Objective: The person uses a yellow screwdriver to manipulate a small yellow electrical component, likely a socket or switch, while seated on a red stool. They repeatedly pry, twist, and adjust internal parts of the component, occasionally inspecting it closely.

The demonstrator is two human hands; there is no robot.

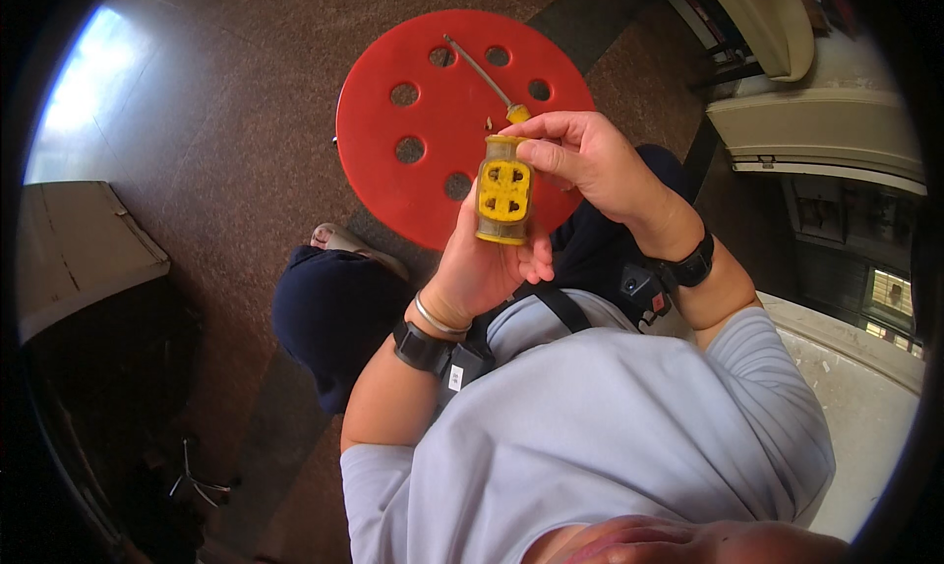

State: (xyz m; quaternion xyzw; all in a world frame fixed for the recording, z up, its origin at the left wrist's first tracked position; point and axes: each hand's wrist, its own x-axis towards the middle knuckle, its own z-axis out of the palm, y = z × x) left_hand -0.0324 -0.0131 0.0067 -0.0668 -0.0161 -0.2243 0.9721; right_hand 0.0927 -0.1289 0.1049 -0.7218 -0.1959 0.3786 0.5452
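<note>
Nearest, the person's grey shirt (619, 416) fills the near side, with dark-trousered knees beyond it. The left hand (479, 269) cradles a yellow-and-grey socket block (503, 192) from beneath, its fingers curled loosely around the casing, above the near part of the red round stool (382, 195). The right hand (595, 166) has thumb and forefinger pinched on the block's far end. The block's yellow outlet face is turned up and its outer shell looks joined, so the work seems to be at a handling or fitting stage; whether any screw or inner part is left to do cannot be judged. Farther off, a yellow-handled screwdriver (492, 86) lies unheld on the stool, and a tiny scrap (489, 124) sits just left of its handle, too small to identify. Hidden are the block's underside, most of the left fingers behind it, and whatever the right fingertips cover at its far end.
</note>
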